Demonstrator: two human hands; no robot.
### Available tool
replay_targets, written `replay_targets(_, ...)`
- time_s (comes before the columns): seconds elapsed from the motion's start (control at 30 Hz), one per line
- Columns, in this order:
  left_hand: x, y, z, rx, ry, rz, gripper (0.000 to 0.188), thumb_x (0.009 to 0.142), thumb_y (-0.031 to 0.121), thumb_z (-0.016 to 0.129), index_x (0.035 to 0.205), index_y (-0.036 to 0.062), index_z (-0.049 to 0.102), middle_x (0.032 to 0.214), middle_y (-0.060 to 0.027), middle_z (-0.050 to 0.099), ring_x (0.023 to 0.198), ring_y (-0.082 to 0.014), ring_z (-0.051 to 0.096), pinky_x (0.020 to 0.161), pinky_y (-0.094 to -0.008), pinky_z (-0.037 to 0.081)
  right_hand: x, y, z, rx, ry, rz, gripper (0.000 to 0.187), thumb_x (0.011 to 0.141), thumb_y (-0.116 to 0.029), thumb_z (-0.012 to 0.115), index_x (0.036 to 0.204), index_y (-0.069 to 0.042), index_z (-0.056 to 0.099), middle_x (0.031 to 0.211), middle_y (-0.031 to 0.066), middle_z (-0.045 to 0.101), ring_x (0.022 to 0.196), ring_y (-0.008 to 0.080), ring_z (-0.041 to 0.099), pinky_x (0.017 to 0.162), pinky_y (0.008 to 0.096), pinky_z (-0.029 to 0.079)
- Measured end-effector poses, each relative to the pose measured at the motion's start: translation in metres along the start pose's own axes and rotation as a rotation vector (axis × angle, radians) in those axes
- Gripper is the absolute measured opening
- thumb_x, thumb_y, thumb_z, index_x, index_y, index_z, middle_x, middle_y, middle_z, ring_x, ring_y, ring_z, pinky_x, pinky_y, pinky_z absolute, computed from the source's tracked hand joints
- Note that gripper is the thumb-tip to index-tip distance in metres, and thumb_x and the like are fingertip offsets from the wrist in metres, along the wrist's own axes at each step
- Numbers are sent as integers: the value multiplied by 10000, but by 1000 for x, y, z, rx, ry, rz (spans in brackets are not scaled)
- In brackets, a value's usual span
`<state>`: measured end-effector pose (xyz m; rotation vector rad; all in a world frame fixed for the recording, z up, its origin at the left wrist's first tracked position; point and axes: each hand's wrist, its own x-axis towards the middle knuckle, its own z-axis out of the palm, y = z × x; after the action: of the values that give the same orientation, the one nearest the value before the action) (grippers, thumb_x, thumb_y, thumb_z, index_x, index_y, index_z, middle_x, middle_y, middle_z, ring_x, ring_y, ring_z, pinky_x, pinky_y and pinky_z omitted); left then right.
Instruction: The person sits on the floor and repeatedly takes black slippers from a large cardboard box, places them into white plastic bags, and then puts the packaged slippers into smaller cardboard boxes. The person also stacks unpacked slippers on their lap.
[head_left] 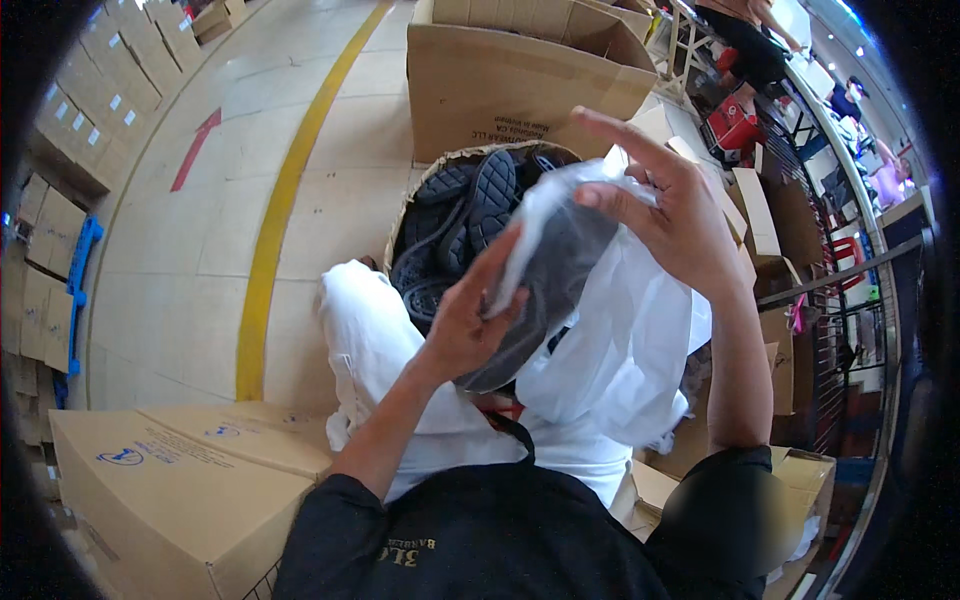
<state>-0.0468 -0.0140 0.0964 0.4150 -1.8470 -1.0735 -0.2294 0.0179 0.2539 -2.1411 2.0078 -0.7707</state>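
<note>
A translucent plastic bag (535,235) is stretched between my two hands above a carton. Dark shapes show through its film; whether they lie inside it or behind it, I cannot tell. My left hand (465,325) grips the bag's left edge between thumb and fingers. At the upper right edge, my right hand (675,205) pinches the film, its index finger pointing out to the left. Beneath sit several black sandals (470,200) with quilted straps, piled in an open cardboard box (398,225). More white plastic bags (610,350) hang over my lap below the right hand.
Beyond the sandals stands a large open carton (520,85). A closed carton (190,480) is at my left, and a wire rack (825,340) at my right. Boxes are stacked (110,75) far left, past the yellow floor line (290,190). Another person (750,45) stands at the far right.
</note>
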Motion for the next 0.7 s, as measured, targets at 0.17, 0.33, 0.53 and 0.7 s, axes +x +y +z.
replay_targets(0.17,9,-13,12,26,19,-71,781,823,65,552,1406,109,34,1252,-188,445,1115,-329,479,902,-367,402,6,5,1,97,63,-57,320,749,-325,673,991,-118,639,747,120,646,663,247,629,627,344,478)
replay_targets(0.33,19,-17,14,24,104,-66,791,851,111,542,1403,88,-24,989,-175,575,848,-306,596,751,-350,457,10,-8,1,16,86,-87,157,730,-162,656,868,-88,650,664,114,631,614,264,621,598,332,471)
replay_targets(0.53,27,-32,6,58,120,-16,808,836,151,578,1400,70,6,1036,-184,571,918,-288,586,807,-352,445,15,-2,8,-63,230,-235,132,720,-138,678,799,-63,604,691,101,637,636,226,633,580,309,474)
replay_targets(0.7,19,-47,-1,226,93,-48,753,783,249,650,1366,55,215,1146,-176,540,1000,-290,568,855,-372,439,12,-19,-16,250,556,-180,46,777,-17,600,788,-32,559,670,76,591,627,146,588,581,265,444)
